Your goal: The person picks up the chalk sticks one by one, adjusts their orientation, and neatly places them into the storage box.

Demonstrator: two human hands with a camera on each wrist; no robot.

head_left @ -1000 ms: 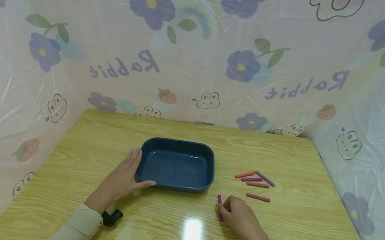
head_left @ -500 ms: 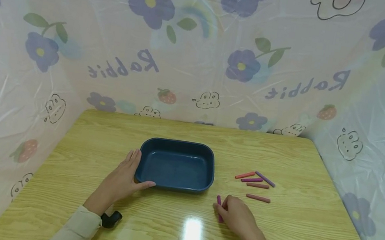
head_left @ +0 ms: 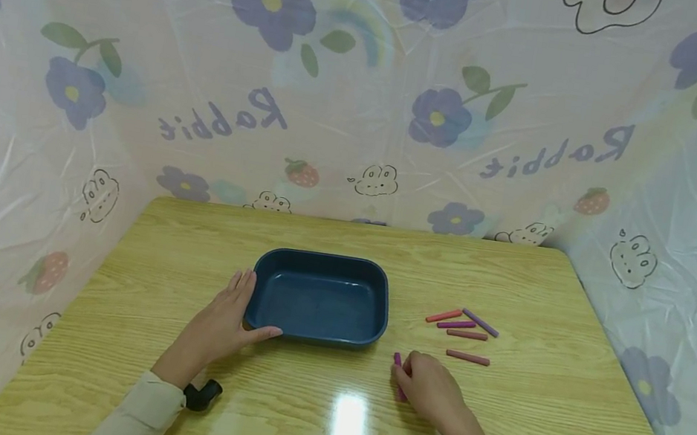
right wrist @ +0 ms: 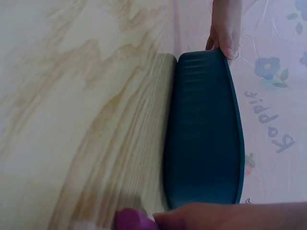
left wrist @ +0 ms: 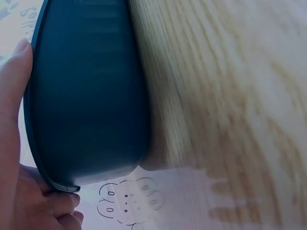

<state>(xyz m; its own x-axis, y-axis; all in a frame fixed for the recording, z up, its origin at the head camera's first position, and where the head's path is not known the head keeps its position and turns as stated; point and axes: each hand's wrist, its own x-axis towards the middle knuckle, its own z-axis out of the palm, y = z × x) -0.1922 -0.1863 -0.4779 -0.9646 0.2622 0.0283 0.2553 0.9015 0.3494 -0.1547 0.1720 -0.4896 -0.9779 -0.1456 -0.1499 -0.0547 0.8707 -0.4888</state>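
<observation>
My left hand (head_left: 217, 326) rests against the left front corner of a dark blue rectangular tray (head_left: 317, 338), its fingers extended along the left side and its thumb lying along the front rim. In the left wrist view the thumb and fingertips touch the tray's rim (left wrist: 29, 110). Right of the tray, close over the table, my right hand (head_left: 431, 389) pinches a magenta crayon-like stick (head_left: 397, 358) between thumb and fingers. Part of that stick is hidden by the fingers; its rounded end shows low in the right wrist view. Nothing lies inside the tray.
Several similar sticks lie right of the tray: an orange-red one (head_left: 443, 316), a violet one (head_left: 480, 323), a purple one (head_left: 456, 325) and two brownish-pink sticks, one (head_left: 467, 334) behind the other (head_left: 467, 358). A printed curtain (head_left: 366, 100) surrounds the wooden table (head_left: 183, 238).
My right hand stays almost in place, its thumb and fingers shifting slightly on the magenta stick. The left hand and the tray hold still.
</observation>
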